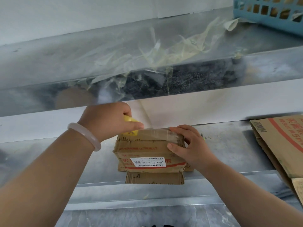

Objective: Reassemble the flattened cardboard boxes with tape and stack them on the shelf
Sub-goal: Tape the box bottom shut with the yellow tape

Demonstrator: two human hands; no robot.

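One box (144,149): left hand (106,120) fingers grip yellow tape (129,119), right hand (188,145) fingers flat on it; flattened carton (282,145) beside.

Metal shelving (82,54) against a white wall (82,13), blue basket (262,19) upper right, grey floor (147,217).
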